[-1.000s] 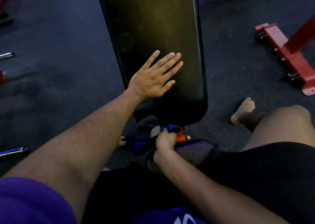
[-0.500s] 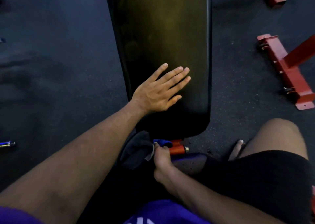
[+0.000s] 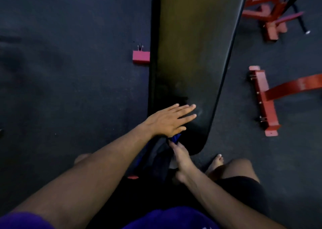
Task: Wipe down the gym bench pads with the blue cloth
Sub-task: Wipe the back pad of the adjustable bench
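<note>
Bracing the bench [image 3: 195, 58], the left hand [image 3: 168, 122] is laid flat, fingers spread, while the blue cloth [image 3: 175, 139] is pinched by the right hand [image 3: 181, 157], seemingly to free it for wiping.

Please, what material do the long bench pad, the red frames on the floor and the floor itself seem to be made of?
Bench pad: probably vinyl or similar upholstery, black and smooth, since it gives a soft sheen and has a rounded, piped edge.
Red frames: likely painted steel; flat, boxy sections with bolts and a glossy coat.
Floor: apparently rubber gym matting, dark, matte and faintly speckled.
</note>
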`<state>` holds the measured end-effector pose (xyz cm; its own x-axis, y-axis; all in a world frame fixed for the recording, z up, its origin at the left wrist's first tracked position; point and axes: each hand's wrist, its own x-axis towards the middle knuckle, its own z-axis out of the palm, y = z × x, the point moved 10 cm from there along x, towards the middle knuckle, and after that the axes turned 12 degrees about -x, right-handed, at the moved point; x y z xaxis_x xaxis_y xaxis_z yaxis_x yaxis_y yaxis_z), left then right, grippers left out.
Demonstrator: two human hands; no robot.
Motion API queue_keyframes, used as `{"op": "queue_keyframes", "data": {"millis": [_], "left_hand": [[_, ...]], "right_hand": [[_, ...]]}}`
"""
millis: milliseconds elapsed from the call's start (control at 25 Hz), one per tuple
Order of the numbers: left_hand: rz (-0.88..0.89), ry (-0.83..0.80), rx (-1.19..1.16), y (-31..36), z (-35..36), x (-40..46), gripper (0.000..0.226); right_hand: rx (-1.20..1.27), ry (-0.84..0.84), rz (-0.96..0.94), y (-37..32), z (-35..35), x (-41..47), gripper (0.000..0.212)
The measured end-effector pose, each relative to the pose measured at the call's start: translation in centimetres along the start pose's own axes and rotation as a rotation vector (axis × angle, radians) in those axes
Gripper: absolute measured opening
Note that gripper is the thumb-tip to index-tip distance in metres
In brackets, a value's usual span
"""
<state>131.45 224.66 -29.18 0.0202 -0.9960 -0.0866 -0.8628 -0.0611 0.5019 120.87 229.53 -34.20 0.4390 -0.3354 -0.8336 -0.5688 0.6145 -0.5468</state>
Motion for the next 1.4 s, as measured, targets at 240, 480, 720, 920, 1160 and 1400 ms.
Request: {"op": "queue_keyframes", "data": {"millis": [240, 480, 720, 920, 1160, 1400], "left_hand": [[-0.311, 0.078, -0.317, -2.3, -14.4, -15.8, 0.052], [-0.356, 0.046, -0.380, -3.9, -21.2, -22.7, 0.051], [-0.326, -0.097, -0.397, -2.4, -19.1, -23.6, 0.051], [-0.207, -0.234, -0.308, 2.6, -13.2, -21.5, 0.056], [-0.171, -0.458, -0.146, 11.4, -2.1, -20.0, 0.062], [-0.327, -0.410, -0.145, 20.3, 9.9, -21.1, 0.068]], "right_hand": [[-0.219, 0.156, -0.131, -9.6, 8.8, -12.3, 0.022], [-0.219, 0.147, -0.209, -12.3, 16.9, -18.0, 0.027], [-0.135, 0.193, -0.202, -10.1, 15.7, -19.8, 0.030], [0.036, 0.367, -0.118, -3.0, 6.9, -21.2, 0.029], [-0.053, 0.489, -0.110, 6.3, -7.6, -25.3, 0.033], [-0.309, 0.529, -0.078, 18.8, -24.4, -27.9, 0.037]]}}
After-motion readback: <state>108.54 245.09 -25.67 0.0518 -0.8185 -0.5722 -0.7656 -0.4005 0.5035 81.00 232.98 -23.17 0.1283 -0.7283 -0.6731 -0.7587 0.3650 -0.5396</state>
